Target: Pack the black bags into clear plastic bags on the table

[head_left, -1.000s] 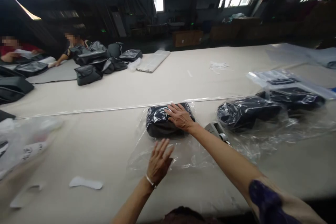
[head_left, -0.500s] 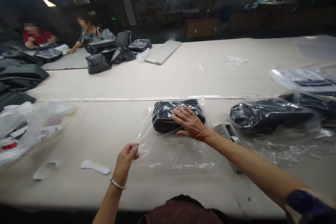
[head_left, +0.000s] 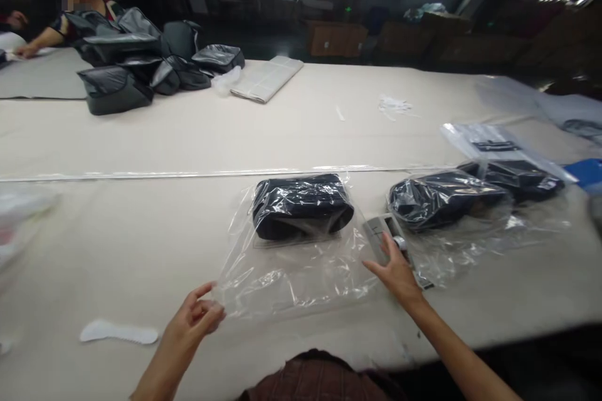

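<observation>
The work on the near edge of the table (head_left: 141,213) looks to be closing up a clear plastic bag (head_left: 291,276) around a folded black item (head_left: 301,205). Judging from how the film lies, it would go best if both near corners were drawn taut and level toward the body so the loose flap lies flat without shifting the bundle. Nearest of all, the left hand (head_left: 195,319) comes up from the lower left with the wrist bent slightly and thumb and fingers pinched narrow on the near left corner of the bag, lifting the film a little off the table. The right hand (head_left: 397,269) reaches in from the lower right on a long straight forearm, palm down and fingers spread loosely, holding nothing, its fingertips at the bag's near right corner and just beside a grey tool (head_left: 383,235) half under plastic. To the left of the left hand lies a white paper strip (head_left: 117,332). Farther in, the black item sits in the far half of the bag. To the right, two more bagged black items (head_left: 446,200) lie side by side. Far off on the left, a heap of grey bags (head_left: 136,66) sits by another person.
</observation>
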A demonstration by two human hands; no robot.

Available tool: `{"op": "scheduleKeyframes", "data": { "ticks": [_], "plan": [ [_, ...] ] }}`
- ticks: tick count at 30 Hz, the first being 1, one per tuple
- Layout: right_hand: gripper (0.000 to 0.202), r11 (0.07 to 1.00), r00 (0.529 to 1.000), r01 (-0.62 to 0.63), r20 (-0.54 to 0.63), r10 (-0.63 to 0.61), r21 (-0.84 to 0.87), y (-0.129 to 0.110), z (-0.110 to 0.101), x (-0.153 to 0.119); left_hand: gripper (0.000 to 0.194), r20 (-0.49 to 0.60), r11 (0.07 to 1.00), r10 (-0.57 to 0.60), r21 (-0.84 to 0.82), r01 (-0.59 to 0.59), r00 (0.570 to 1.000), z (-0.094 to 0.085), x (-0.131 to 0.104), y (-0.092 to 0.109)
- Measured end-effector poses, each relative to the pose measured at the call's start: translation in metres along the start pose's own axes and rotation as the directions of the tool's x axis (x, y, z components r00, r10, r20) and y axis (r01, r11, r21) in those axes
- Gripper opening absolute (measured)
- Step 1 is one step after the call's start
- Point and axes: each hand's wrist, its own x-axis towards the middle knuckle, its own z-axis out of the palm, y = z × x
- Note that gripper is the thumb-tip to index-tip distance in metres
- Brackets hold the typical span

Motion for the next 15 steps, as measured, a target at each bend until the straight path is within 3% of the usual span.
{"op": "scheduleKeyframes", "data": {
  "ticks": [2,4,6,8,11,13,15],
  "plan": [
    [0.098,0.969,0.974,-0.197,0.146,0.176,0.148,0.013,0.006,-0.009,0.07,0.042,0.993,0.073,0.092,-0.076,0.996,-0.003,-0.001,-0.005],
    [0.093,0.954,0.963,-0.237,0.175,0.205,0.183,0.017,0.012,-0.015,0.069,0.043,0.967,0.137,0.21,-0.143,0.99,-0.008,-0.001,-0.008],
    [0.076,0.989,0.989,-0.124,0.093,0.116,0.081,0.013,0.014,-0.016,0.064,0.011,0.912,0.212,0.358,-0.202,0.977,-0.012,0.002,-0.009],
    [0.063,0.994,0.997,0.074,0.012,-0.073,-0.076,0.004,0.01,-0.013,0.056,0.035,0.825,0.335,0.471,-0.311,0.942,-0.016,0.005,-0.009],
    [0.067,0.926,0.952,0.295,-0.007,-0.305,-0.234,-0.008,-0.007,-0.007,0.046,0.127,0.738,0.427,0.523,-0.426,0.895,-0.02,0.005,-0.008],
    [0.067,0.909,0.942,0.318,-0.022,-0.336,-0.269,-0.014,-0.022,-0.004,0.042,0.055,0.754,0.403,0.546,-0.365,0.914,-0.022,0.001,-0.003],
    [0.06,0.924,0.946,0.279,-0.092,-0.311,-0.26,-0.019,-0.037,-0.002,0.04,-0.102,0.818,0.346,0.52,-0.247,0.933,-0.022,-0.003,0.005]
  ]
}}
